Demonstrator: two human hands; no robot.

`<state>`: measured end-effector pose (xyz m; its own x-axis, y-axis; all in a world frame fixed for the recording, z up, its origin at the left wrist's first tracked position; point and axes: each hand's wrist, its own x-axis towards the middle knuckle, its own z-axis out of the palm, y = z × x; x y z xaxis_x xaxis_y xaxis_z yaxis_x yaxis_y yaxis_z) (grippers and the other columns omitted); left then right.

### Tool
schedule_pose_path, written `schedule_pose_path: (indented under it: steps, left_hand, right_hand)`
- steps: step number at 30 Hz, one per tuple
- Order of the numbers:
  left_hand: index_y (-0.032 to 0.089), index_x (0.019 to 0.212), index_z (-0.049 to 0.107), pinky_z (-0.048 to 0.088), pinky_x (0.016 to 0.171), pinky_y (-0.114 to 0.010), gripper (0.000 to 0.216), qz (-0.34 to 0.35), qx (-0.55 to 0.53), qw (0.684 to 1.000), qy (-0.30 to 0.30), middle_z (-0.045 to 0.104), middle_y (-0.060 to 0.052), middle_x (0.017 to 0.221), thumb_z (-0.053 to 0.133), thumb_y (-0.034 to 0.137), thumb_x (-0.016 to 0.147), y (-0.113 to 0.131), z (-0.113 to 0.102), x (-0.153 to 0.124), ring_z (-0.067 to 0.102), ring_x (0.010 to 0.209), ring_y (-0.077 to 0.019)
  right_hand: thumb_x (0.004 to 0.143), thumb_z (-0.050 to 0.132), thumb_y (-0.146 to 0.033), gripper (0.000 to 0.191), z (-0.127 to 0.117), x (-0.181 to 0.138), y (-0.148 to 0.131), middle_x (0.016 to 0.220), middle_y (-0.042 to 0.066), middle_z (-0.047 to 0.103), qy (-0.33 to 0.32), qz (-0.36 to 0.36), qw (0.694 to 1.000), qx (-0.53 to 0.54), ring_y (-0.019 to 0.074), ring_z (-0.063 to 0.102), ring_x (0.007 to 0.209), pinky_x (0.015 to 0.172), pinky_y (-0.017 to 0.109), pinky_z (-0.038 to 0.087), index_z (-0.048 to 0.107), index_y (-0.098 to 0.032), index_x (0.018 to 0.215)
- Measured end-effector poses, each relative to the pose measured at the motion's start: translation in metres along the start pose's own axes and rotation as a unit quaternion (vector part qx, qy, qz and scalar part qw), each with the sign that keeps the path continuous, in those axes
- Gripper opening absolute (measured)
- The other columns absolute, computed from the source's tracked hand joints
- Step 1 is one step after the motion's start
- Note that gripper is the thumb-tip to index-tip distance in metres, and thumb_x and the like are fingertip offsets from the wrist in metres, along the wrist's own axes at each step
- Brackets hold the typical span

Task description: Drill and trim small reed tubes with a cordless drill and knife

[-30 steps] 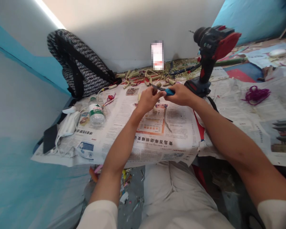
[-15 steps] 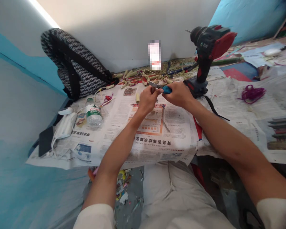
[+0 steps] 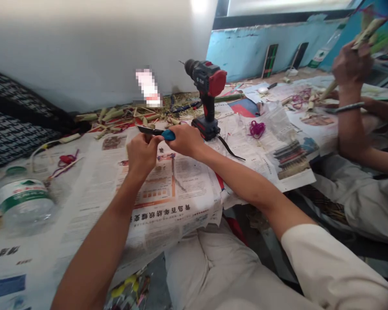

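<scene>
My right hand (image 3: 184, 140) is closed round the blue handle of a utility knife (image 3: 150, 130), whose blade points left. Just beside it my left hand (image 3: 142, 156) is closed under the blade, its thumb close to the knife's handle. What the left fingers hold, if anything, is hidden behind the hand. Both hands are over newspaper (image 3: 194, 200) spread on the table. Behind them lie cut pale stalk pieces (image 3: 114, 113) and shavings. A cordless drill (image 3: 208, 86) stands upright on its battery, just beyond my right hand.
At the left are a water bottle (image 3: 26, 200) and a patterned black-and-white bag (image 3: 13, 116). Purple string (image 3: 257, 129) lies right of the drill. On the far right, another person's hand (image 3: 352, 64) holds up a bundle of stalks (image 3: 370, 32). A blurred bright object (image 3: 148, 88) stands near the wall.
The view has turned to the right, bringing another person's arms and stalks into sight. My hands stay together with the knife, its blade now lying flatter above the left hand.
</scene>
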<state>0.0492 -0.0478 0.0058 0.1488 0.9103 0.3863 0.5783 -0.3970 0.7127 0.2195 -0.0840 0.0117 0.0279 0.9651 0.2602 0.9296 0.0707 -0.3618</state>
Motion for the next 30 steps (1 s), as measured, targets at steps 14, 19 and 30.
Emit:
schedule_pose_path:
  steps: [14, 19, 30]
  left_hand:
    - [0.023, 0.056, 0.044, 0.020, 0.056, -0.034, 0.056, 0.004, -0.064, 0.998, -0.001, 0.040, 0.003, 0.051, 0.083, 0.051, 0.085, -0.015, 0.017, 0.009, 0.032, 0.054, -0.0133]
    - [0.022, 0.062, 0.049, 0.023, 0.057, -0.033, 0.049, 0.000, -0.084, 0.996, 0.031, 0.044, 0.004, 0.055, 0.083, 0.048, 0.085, -0.009, 0.019, 0.009, 0.035, 0.058, -0.0131]
    - [0.023, 0.062, 0.032, 0.025, 0.053, -0.031, 0.064, -0.032, -0.161, 0.986, -0.021, 0.032, 0.005, 0.056, 0.078, 0.057, 0.090, -0.005, 0.006, 0.006, 0.029, 0.056, -0.0110]
  right_hand:
    - [0.098, 0.056, -0.037, 0.032, -0.010, -0.003, -0.007, 0.113, 0.016, 0.080, 0.010, 0.043, 0.997, -0.060, 0.0359, 0.071, 0.103, 0.082, 0.043, 0.048, 0.078, -0.024, 0.116]
    - [0.099, 0.057, -0.036, 0.031, -0.013, -0.004, -0.012, 0.110, 0.017, 0.079, 0.028, 0.057, 0.996, -0.065, 0.0348, 0.070, 0.101, 0.084, 0.043, 0.046, 0.078, -0.022, 0.118]
    - [0.099, 0.056, -0.037, 0.027, -0.034, 0.004, -0.002, 0.100, 0.018, 0.073, 0.105, 0.109, 0.988, -0.036, 0.0362, 0.069, 0.094, 0.080, 0.042, 0.042, 0.072, -0.020, 0.111]
